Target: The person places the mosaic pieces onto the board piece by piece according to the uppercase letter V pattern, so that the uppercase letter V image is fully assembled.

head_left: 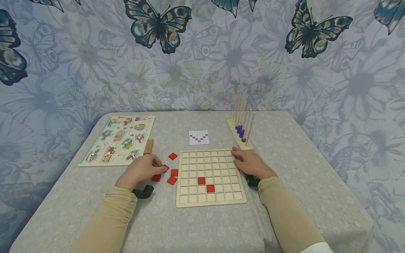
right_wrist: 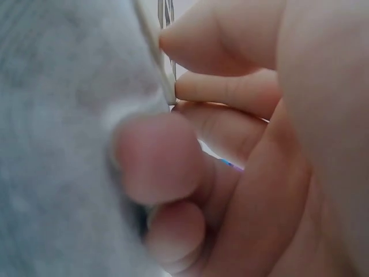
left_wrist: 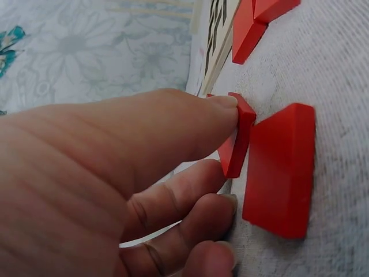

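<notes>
My left hand (head_left: 143,170) pinches a red square tile (left_wrist: 244,138) between thumb and fingers, low over the tablecloth. Beside it another red tile (left_wrist: 279,173) lies on the cloth, and several more, such as one red tile (head_left: 172,156), lie left of the wooden grid board (head_left: 211,205). In the board's lower half, two red tiles (head_left: 210,188) sit in cells diagonal to each other. At the board's far right corner, my right hand (head_left: 253,164) holds the edge with thumb and index fingertips; its other fingers curl close to the cloth.
A small pattern card (head_left: 199,137) with red squares lies beyond the board. Back right stands a peg stand (head_left: 232,130) with upright rods and blue and purple beads. A picture puzzle board (head_left: 118,140) lies back left, with a wooden block (head_left: 148,146) at its right edge.
</notes>
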A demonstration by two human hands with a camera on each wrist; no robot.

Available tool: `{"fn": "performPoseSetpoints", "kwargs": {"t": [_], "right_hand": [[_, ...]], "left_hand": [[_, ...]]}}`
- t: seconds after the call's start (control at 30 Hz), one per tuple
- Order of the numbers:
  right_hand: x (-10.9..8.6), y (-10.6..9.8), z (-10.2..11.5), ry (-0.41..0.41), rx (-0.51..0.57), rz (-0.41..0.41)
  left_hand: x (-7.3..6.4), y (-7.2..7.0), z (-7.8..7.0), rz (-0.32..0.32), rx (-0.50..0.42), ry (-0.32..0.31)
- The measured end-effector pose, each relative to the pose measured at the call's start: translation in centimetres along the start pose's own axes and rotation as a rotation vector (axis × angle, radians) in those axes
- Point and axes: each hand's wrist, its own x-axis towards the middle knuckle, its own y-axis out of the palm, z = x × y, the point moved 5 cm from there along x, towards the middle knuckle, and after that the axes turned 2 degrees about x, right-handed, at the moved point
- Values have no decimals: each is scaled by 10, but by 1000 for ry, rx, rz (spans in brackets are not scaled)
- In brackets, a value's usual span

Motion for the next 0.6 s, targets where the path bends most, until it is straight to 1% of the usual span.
{"fn": "performPoseSetpoints", "kwargs": {"t": [0.2,0.33,0.47,0.6], "right_hand": [[0,0,-1,-6,25,-6],[0,1,-3,11,47,-8],[0,2,-5,30,70,-9],[-1,1,-4,29,95,-13]], "left_hand": [[-1,1,1,20,4,5],[-1,3,2,33,11,17],[-1,3,2,31,16,22],[0,3,2,34,8,19]]}}
